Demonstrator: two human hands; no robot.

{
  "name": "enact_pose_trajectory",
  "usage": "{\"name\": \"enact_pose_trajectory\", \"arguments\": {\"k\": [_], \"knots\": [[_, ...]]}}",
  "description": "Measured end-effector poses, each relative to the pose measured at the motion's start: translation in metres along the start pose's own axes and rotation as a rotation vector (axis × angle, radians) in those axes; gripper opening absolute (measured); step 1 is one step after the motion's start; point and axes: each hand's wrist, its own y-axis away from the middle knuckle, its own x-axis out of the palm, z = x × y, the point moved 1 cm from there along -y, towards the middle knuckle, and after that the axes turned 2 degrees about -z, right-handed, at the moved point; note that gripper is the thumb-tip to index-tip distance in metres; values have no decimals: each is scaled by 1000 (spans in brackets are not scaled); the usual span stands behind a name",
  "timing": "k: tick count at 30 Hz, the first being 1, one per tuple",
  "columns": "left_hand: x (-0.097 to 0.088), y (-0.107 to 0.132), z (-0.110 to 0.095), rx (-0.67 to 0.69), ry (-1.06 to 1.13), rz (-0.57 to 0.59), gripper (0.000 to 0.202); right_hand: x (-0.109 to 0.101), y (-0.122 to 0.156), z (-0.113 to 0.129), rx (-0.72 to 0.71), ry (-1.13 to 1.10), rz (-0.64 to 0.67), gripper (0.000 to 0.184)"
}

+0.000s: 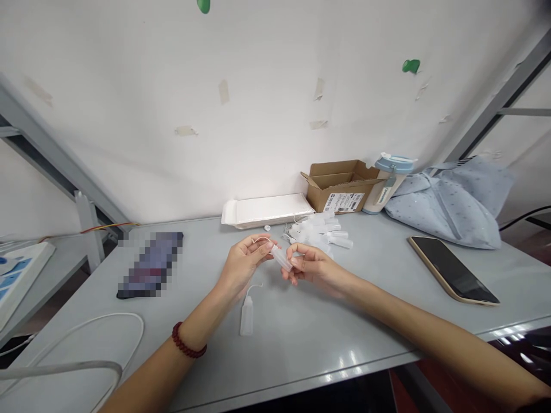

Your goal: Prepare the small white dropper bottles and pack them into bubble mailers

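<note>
Above the middle of the grey table [301,338], both hands meet on one small translucent plastic bottle [282,258]. My right hand [312,268] pinches the bottle's body. My left hand [243,264], with a red bead bracelet on its wrist, grips the bottle's cap end between its fingertips. A second small bottle [247,312] with a thin tethered cap lies flat on the table below my left hand. Just behind the hands, a pile of several similar bottles [321,230] rests on the table.
Along the wall are a flat white tray [267,210], an open cardboard box [340,186], a blue-lidded cup [390,180] and a pale blue bag [456,201]. A phone [451,268] lies right, a blurred dark item [150,264] left, a white cable [86,344] front left.
</note>
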Motion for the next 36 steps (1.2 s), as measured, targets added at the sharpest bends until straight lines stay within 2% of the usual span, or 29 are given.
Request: {"name": "enact_pose_trajectory", "arguments": {"k": [7,17,30,36], "knots": [[2,1,4,-26,39,11,19,-1,0,0,7,-3,9,24],[-2,-1,1,-66,166,126,30,1,2,4,11,-13,27,23],[-1,1,1,-54,91,158,27,1,2,4,-21,140,-23,28],[-2,1,2,-50,82,140,30,5,3,10,41,69,-39,22]]}}
